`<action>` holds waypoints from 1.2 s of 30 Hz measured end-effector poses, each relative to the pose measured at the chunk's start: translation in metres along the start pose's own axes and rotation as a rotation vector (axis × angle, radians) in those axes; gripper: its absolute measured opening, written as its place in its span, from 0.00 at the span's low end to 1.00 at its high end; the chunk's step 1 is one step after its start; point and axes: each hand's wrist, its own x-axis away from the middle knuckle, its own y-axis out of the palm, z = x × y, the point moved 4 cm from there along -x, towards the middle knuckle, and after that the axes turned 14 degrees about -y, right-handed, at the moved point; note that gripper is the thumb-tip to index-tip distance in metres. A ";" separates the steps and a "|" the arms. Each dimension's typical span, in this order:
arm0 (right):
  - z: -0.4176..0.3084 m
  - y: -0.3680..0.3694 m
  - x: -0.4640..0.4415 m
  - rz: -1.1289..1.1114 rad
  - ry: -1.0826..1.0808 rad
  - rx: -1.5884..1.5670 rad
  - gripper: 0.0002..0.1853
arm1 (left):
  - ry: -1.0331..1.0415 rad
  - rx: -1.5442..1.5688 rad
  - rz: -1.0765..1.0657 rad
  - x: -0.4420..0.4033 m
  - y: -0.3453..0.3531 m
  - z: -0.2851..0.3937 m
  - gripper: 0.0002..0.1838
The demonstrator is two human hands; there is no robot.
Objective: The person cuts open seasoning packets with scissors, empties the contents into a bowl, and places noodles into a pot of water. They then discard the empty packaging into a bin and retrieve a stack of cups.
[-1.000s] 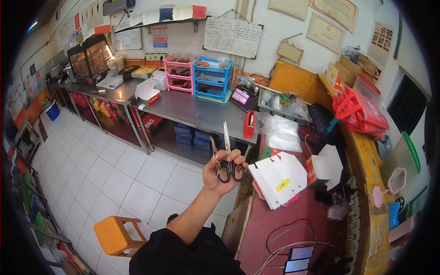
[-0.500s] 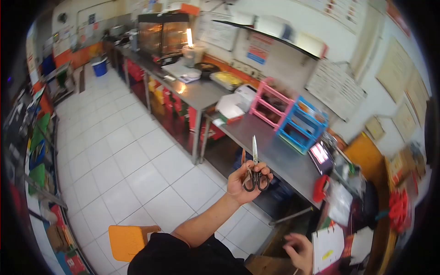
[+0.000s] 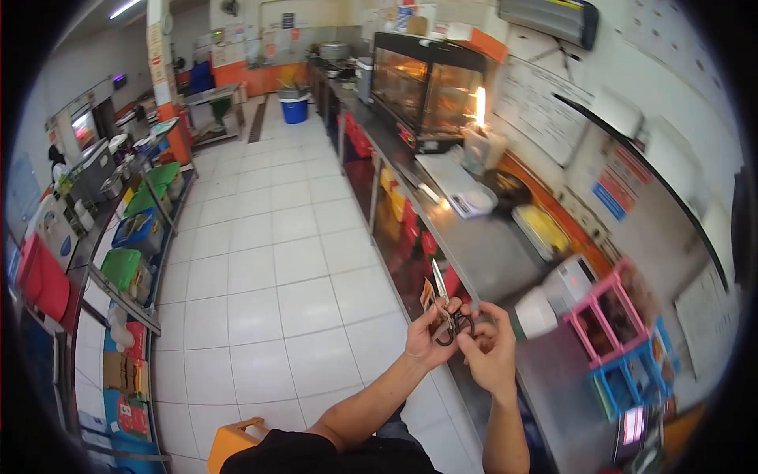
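Observation:
A pair of scissors (image 3: 440, 278) with dark handles points away from me, blades up. My left hand (image 3: 426, 341) is closed around its lower part. Also in that hand is a small flat orange and white piece (image 3: 427, 295), perhaps a packet; I cannot make out its kind. From the right side, the fingers and thumb of my right hand (image 3: 493, 347) close on the handle loops. Both hands are in front of the steel counter's edge, over the tiled floor.
Along the right runs a steel counter (image 3: 466, 237) with a glass food warmer (image 3: 426, 87), a kitchen scale (image 3: 474, 201), a yellow-filled tray (image 3: 542, 231) and a pink rack (image 3: 608, 320). An orange stool (image 3: 229, 442) stands below me. Shelves with green-lidded bins (image 3: 121, 268) line the left.
My view has swung left, toward the aisle. My right hand has come up from beside the notebook at lower right to the scissors' handles. The left hand still holds the scissors.

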 end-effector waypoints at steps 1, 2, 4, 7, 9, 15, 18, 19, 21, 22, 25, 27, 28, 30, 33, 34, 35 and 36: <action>0.015 0.012 -0.034 -0.022 0.002 -0.046 0.28 | 0.006 -0.030 0.020 -0.017 -0.010 0.024 0.09; 0.031 0.025 -0.064 -0.051 0.019 -0.090 0.29 | 0.051 -0.042 0.036 -0.031 -0.018 0.047 0.09; 0.067 0.051 -0.125 -0.079 0.035 -0.252 0.28 | 0.121 -0.157 0.100 -0.060 -0.032 0.102 0.09; 0.101 0.107 -0.213 -0.313 0.148 -0.305 0.23 | 0.241 -0.179 0.089 -0.082 -0.058 0.191 0.13; 0.130 0.146 -0.266 -0.433 0.181 -0.346 0.22 | 0.253 -0.218 0.245 -0.086 -0.080 0.250 0.12; 0.211 0.272 -0.409 -0.493 0.294 -0.482 0.22 | 0.607 -0.314 0.184 -0.098 -0.108 0.440 0.08; 0.248 0.322 -0.468 -0.447 0.420 -0.632 0.20 | 0.641 -0.313 0.147 -0.102 -0.129 0.535 0.06; 0.255 0.336 -0.487 -0.443 0.421 -0.685 0.19 | 0.655 -0.309 0.145 -0.105 -0.132 0.566 0.06; 0.286 0.355 -0.524 -0.392 0.434 -0.725 0.20 | 0.666 -0.303 0.145 -0.114 -0.140 0.624 0.06; 0.307 0.362 -0.542 -0.333 0.442 -0.777 0.21 | 0.652 -0.311 0.155 -0.120 -0.145 0.654 0.06; 0.367 0.380 -0.579 -0.329 0.528 -0.830 0.19 | 0.677 -0.257 0.132 -0.141 -0.168 0.740 0.05; 0.416 0.394 -0.604 -0.316 0.579 -0.893 0.16 | 0.647 -0.285 0.191 -0.160 -0.187 0.796 0.05; 0.434 0.409 -0.621 -0.270 0.598 -0.835 0.13 | 0.678 -0.327 0.251 -0.171 -0.202 0.826 0.06; 0.461 0.443 -0.662 -0.279 0.613 -0.810 0.07 | 0.649 -0.299 0.274 -0.195 -0.229 0.881 0.08; 0.516 0.496 -0.735 -0.267 0.665 -0.777 0.05 | 0.667 -0.312 0.315 -0.236 -0.269 0.967 0.10; 0.535 0.514 -0.764 -0.279 0.662 -0.791 0.05 | 0.675 -0.310 0.335 -0.247 -0.282 0.996 0.11; 0.555 0.530 -0.788 -0.336 0.677 -0.775 0.05 | 0.672 -0.352 0.356 -0.258 -0.292 1.021 0.09; 0.575 0.552 -0.816 -0.385 0.690 -0.762 0.05 | 0.676 -0.374 0.361 -0.269 -0.302 1.050 0.09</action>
